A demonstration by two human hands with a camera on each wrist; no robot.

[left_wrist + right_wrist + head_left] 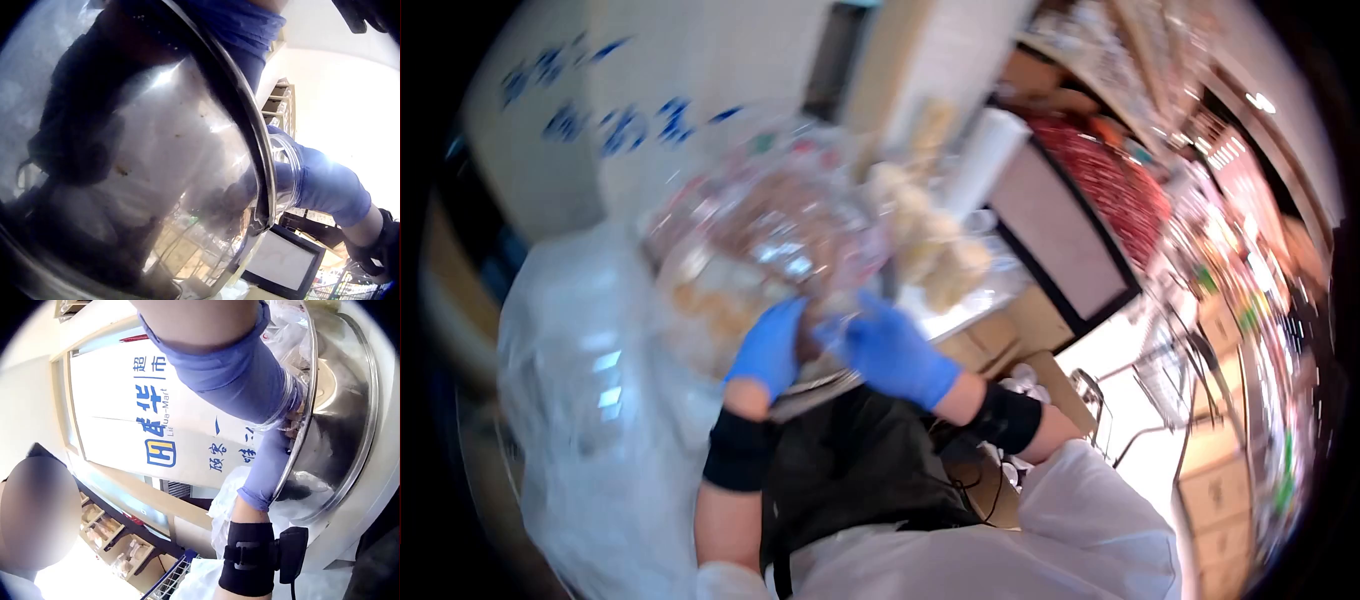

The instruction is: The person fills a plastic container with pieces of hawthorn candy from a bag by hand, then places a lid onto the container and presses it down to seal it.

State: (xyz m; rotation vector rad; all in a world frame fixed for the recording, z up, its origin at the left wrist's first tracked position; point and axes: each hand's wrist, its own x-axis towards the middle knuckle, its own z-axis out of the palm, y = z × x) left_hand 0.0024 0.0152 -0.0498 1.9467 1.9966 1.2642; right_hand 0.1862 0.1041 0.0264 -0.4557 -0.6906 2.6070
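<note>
1. Two blue-gloved hands come together at the wearer's side of the stainless-steel basin (pixel 350 447), and the clear plastic (pixel 291 397) is right there between the right glove and the basin's rim!
2. Look at the right hand (pixel 900 358): that's the nearer one, its finger end wrapped in that plastic, just beside the basin. Whether it grips wide or narrow I cannot tell; the plastic and the blur cover the fingertips.
3. Over to the left hand (pixel 766 348), also at the wearer's side of the basin, reaching in toward the right one. Its fingertips are out of sight, so its grip I cannot tell either.
4. Now the direction: from the right hand's wrist, the plastic lies forward, out at the finger end and toward the basin's inside. Its visible folds run crosswise to the hand, a band around it, rather than along the forearm. Which way any opening points, I cannot make out.
5. Beyond both hands, over the basin, sits a crumpled clear bag of brown pieces (pixel 785 220); it's a rounded heap from here, with no sure long axis.
6. And left of the basin, close by, a big translucent white plastic bag (pixel 585 370) bulges toward the wearer, the left forearm passing between it and the right arm.
</note>
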